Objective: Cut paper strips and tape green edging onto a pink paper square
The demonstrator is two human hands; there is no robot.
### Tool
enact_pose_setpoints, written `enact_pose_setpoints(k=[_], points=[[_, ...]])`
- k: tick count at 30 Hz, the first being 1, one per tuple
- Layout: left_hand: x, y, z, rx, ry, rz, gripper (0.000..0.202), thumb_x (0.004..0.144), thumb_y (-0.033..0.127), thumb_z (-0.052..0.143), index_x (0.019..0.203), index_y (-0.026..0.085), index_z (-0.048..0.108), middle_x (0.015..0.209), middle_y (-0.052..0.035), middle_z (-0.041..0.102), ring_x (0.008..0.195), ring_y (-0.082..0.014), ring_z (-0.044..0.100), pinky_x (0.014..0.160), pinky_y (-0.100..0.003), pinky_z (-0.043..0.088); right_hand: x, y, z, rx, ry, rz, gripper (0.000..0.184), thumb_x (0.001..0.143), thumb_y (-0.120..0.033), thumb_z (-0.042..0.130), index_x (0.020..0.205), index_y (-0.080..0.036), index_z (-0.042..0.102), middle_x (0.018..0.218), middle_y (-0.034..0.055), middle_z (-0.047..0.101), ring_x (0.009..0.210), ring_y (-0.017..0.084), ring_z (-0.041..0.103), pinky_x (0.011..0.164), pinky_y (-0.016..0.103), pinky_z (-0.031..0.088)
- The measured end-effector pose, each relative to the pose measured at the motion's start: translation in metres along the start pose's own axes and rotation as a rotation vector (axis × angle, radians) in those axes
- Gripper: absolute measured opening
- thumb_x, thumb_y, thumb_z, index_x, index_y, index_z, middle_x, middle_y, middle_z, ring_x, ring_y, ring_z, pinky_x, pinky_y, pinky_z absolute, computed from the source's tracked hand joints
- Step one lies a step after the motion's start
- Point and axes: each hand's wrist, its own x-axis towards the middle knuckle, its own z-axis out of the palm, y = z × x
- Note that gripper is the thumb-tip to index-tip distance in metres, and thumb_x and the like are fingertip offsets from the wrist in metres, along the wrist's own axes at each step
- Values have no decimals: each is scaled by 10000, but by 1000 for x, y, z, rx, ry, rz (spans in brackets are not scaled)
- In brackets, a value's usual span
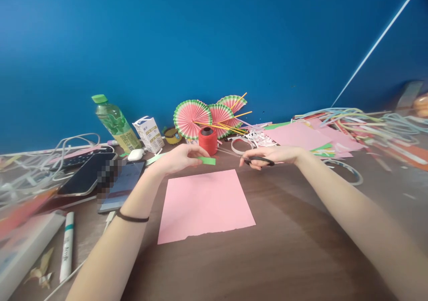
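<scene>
My left hand [182,157] pinches a green paper strip [207,160] that runs under the hand and sticks out to the right. My right hand [274,154] is closed round the black handles of a pair of scissors [259,161], a short way right of the strip's end. Both hands hover just beyond a pink square sheet [204,205] lying flat on the brown table [301,247]. A black band circles my left wrist.
Behind the hands stand a red thread spool [207,140], pink-and-green paper fans [193,118] with yellow sticks, a green-capped bottle [115,125] and a small carton [149,134]. Phones [87,174], cables and a white marker [67,246] lie left. Pink sheets and coloured strips [351,122] fill the right.
</scene>
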Motion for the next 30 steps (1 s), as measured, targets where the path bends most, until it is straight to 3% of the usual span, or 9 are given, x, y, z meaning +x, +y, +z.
enact_pose_setpoints(k=[9, 30], points=[[-1, 12, 7, 10, 64, 78, 255, 662, 339, 627, 866, 199, 686, 895, -41, 671, 831, -216, 594, 758, -315, 450, 6, -9, 7, -26, -112, -40, 389, 839, -442, 474, 1100, -167, 560, 663, -11, 439, 628, 93, 430, 516, 205, 295], [0, 13, 12, 131, 78, 112, 213, 707, 294, 587, 884, 235, 691, 893, -12, 664, 793, -182, 579, 694, -273, 419, 9, -16, 13, 30, -57, -32, 283, 795, -278, 515, 1053, -196, 599, 636, -29, 424, 614, 89, 410, 549, 213, 314]])
